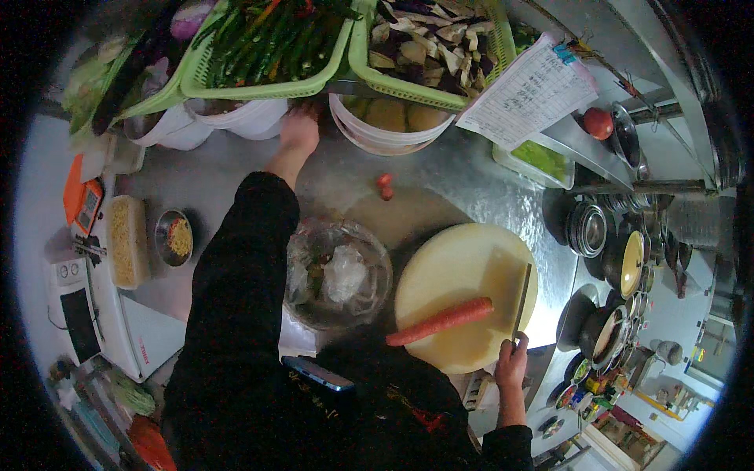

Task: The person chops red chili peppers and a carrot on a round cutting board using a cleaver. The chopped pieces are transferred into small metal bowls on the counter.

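My left hand [300,130] reaches far forward beside a white tub [259,120], just below the front rim of a green basket. It is blurred and its fingers are partly hidden in shadow, so I cannot tell what they touch. At the right, my right hand [511,360] grips a kitchen knife [523,294], its blade seen edge-on above the round cutting board [439,259]. A peeled carrot [442,321] lies slantwise on the board, its narrow end jutting past the board's left edge. Two small red pieces [385,187] rest on the steel counter [330,188] beyond.
A plastic-lined bowl [377,265] stands left of the board. Green baskets hold green peppers [277,47] and cut eggplant [436,50]. A written sheet [530,94] hangs at right. A metal bowl [175,238] sits left; stacked bowls [588,228] and pans stand right.
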Demonstrator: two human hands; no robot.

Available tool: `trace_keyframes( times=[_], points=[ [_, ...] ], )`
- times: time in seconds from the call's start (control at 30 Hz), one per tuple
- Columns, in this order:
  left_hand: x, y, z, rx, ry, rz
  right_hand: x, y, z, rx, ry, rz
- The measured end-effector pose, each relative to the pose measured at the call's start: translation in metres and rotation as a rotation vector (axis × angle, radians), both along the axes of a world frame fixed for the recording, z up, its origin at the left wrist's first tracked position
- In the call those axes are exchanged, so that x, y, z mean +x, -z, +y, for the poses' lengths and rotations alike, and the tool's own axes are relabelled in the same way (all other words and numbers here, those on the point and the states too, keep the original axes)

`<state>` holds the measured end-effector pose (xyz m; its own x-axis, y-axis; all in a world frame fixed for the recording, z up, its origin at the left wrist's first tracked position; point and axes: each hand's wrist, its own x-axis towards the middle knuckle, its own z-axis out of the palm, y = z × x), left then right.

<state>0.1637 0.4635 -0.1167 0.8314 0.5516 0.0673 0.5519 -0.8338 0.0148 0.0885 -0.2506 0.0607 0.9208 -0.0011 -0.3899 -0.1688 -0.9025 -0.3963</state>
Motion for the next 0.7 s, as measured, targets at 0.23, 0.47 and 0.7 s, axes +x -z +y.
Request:
trace_keyframes(
  times=[0.23, 0.47, 0.7],
  points=[
    [-0.055, -0.042, -0.094, -0.316, 0.301, -0.031, -0.006, 0.003, 0.005, 0.029, -0.091, -0.097],
    [-0.042, -0.084, -0.168, -0.408, 0.484, 0.173, 0.009, -0.006, 0.012, 0.082, -0.060, -0.050],
    [0.091, -0.067, -0.258, -0.521, 0.622, -0.048, 0.013, -0.012, 0.024, 0.132, 0.004, 0.108]
  ],
)
